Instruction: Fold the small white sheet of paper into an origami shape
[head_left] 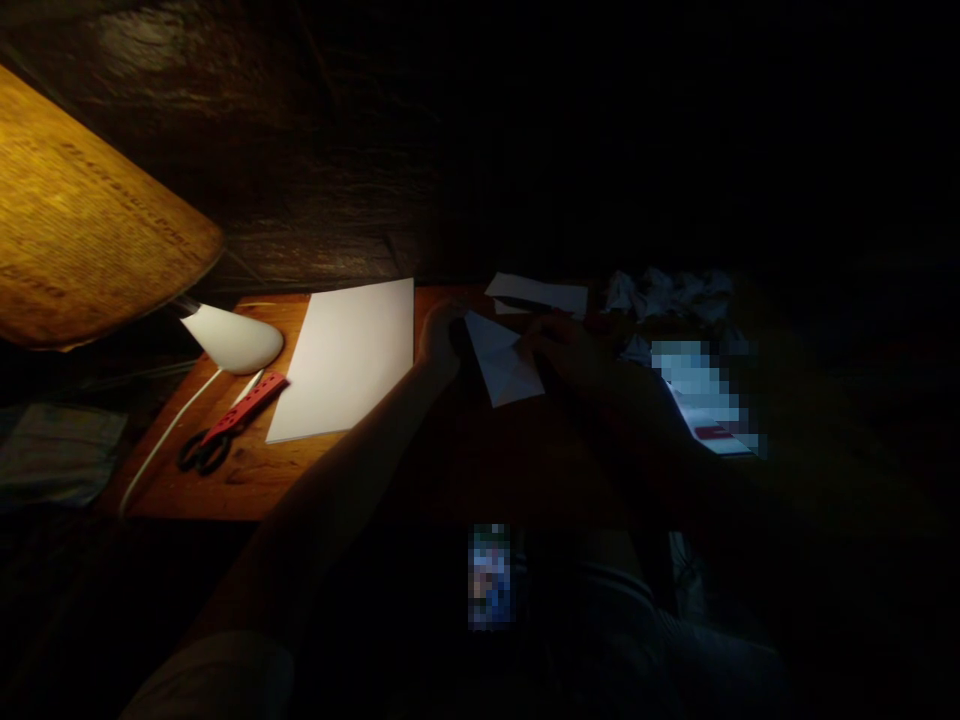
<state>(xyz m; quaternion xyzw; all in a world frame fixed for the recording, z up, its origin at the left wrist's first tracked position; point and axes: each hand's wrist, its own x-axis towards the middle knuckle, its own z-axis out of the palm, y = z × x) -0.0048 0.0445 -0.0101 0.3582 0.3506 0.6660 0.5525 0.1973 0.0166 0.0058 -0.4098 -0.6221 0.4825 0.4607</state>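
Between my two hands is a small folded sheet of white paper, with crease lines meeting near its middle. My left hand is at the paper's upper left corner, its fingers dim and partly hidden. From the right, my right hand has its fingers bent and closed on the paper's right edge. A large white sheet of paper lies flat left of my left hand. Beyond my right hand are cut or folded white paper strips.
A lamp with a yellow shade and white base stands at the left of the wooden table. Black-handled scissors lie beside a red ruler-like strip. Folded paper shapes sit back right, near a lit screen.
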